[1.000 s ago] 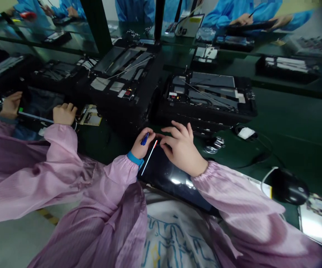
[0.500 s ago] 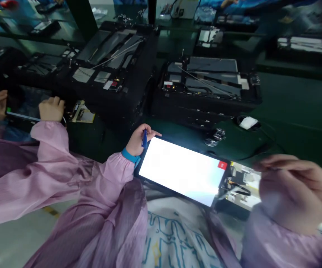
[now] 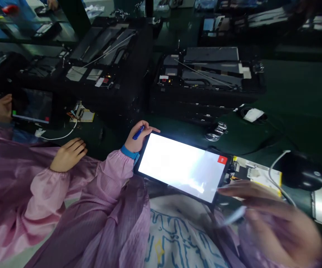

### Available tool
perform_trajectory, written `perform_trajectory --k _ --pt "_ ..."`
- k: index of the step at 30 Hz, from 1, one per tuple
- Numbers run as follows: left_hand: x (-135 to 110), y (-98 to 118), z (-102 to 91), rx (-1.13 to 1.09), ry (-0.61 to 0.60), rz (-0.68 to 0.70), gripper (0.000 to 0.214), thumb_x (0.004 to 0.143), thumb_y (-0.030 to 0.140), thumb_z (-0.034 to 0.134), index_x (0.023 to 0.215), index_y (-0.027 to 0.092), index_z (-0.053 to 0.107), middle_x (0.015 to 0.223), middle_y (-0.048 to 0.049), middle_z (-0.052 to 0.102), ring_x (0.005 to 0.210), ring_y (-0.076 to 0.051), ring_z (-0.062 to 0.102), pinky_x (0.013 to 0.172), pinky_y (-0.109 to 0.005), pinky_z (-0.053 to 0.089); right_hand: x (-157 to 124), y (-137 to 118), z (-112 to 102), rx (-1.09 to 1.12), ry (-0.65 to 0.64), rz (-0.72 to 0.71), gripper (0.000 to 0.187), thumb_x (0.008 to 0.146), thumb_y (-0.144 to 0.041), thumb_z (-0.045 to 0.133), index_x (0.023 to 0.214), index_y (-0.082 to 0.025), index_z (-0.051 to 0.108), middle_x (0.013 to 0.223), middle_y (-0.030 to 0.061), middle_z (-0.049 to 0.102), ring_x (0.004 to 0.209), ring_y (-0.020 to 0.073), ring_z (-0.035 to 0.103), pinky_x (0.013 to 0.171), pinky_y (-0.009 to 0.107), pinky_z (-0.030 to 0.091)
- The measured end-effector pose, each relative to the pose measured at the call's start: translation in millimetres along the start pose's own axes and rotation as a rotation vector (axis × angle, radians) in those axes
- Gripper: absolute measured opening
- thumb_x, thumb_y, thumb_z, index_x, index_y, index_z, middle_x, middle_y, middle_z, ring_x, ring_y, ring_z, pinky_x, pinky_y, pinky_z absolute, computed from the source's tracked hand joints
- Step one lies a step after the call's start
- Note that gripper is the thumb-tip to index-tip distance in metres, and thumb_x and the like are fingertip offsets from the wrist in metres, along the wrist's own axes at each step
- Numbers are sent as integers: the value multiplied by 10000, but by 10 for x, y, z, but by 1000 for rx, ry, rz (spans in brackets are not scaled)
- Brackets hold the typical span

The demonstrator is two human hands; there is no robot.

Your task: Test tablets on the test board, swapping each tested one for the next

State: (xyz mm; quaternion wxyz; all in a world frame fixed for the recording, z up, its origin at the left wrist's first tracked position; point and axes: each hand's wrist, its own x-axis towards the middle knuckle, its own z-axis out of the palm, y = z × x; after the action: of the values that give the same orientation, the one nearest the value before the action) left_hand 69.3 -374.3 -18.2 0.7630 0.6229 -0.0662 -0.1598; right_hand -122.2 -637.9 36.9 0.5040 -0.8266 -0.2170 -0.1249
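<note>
Bench [image 3: 289,111], green, holds tablet [image 3: 180,167]; left fingers [image 3: 147,130] pinch pen [image 3: 138,132], right fingers [image 3: 235,190] too blurred to tell.

White-lit tablet [image 3: 181,167], lying flat, blue pen [image 3: 137,133] at its far-left corner

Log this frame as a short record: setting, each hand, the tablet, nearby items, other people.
setting: green bench with black fixtures
left hand: grips a blue pen at the tablet's left corner
right hand: blurred, by the tablet's right end; pale stick at its fingers, grip unclear
tablet: screen lit white, red square in one corner
nearby: metal clip, board
co-worker: near hand flat on the bench, far hand at a small screen
</note>
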Motion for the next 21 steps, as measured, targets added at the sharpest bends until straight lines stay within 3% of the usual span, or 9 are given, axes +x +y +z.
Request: perform_trajectory --k 1,4,7,9,13,17,21 --pt "1 2 1 4 -1 -2 213 772 221 607 760 188 397 790 -37 704 752 -189 655 679 -292 429 81 -76 104 13 13 -59 215 859 -61 452 1011 -201 514 974 95 639 932 252 625 785 436 545" --pt "6 22 6 23 12 -22 213 761 223 616 763 186 407 799 -41 708 735 -184 651 673 -294 433 222 -213 435 28 -116 -161 259 865 -37 448 1090 -153 499 1113 139 603 1092 240 563 893 397 530" --pt "14 58 20 31 38 -36 225 743 228 626 756 187 405 793 -43 708 732 -183 649 664 -294 438 247 -275 708 70 -298 -185 275 888 -97 428 1160 -114 467 1337 196 443 1277 262 400 1039 425 435" --pt "21 84 34 39 49 -38 223 733 225 629 753 188 410 787 -40 705 741 -187 651 661 -295 442 251 -314 817 109 -408 -193 306 873 -142 469 1176 -97 457 1414 216 337 1322 279 329 1096 411 367" --pt "37 119 59 49 77 -56 215 719 208 629 751 187 417 777 -41 702 743 -188 650 644 -291 443 268 -380 853 117 -561 -160 390 848 -143 560 1219 -99 451 1433 200 316 1291 277 379 1118 351 338" --pt "42 121 70 40 76 -49 218 717 210 633 750 186 419 773 -45 699 776 -198 652 656 -295 447 267 -321 692 240 -408 -174 342 954 -189 463 1281 -97 425 1309 184 467 1252 256 421 1054 391 413" --pt "32 110 70 27 71 -41 225 712 210 636 747 187 414 776 -44 697 773 -202 650 655 -297 445 309 -86 381 386 -97 -40 271 987 -296 485 1236 -188 474 1083 110 583 1048 230 552 907 388 492"
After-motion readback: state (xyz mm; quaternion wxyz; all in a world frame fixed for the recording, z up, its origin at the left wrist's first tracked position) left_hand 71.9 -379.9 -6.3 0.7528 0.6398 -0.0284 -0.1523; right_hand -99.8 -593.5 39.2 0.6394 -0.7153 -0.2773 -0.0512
